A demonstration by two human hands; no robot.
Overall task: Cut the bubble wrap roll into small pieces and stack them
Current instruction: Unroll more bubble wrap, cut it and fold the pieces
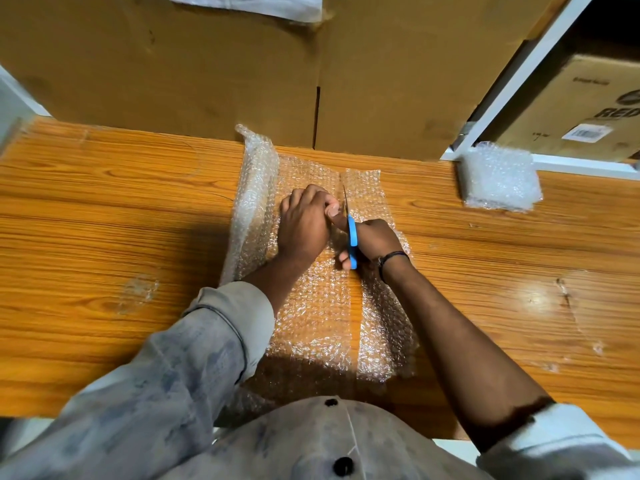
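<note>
A sheet of clear bubble wrap (311, 306) lies flat on a wooden table (104, 209), directly under both hands and stretching from the person's chest out past the fingertips. A straight cut runs lengthwise through it, from the near edge up to the hands, splitting off a narrower strip (384, 327) that lies beneath the right forearm. Just to the outer side of the left hand, the uncut part of the sheet is rolled or folded up into a thick ridge, the bubble wrap roll (254, 188).

The right hand (375, 239) is closed around the blue handles of a pair of scissors (350, 233), with the blades pointing away from the body along the cut line. Whether the blades are parted or together cannot be told. The left hand (304, 223) is curled, knuckles up, pressing down on the wrap right beside the blades; its thumb and fingertips pinch at the sheet next to the cut. The two hands almost touch.

Well away to the right of the right hand, near the far edge of the table, sits a neat stack of cut pieces (498, 176). Beyond both hands, large cardboard boxes (207, 71) stand along the back of the table. A dark band circles the right wrist, and pale grey shirt sleeves cover the arms.
</note>
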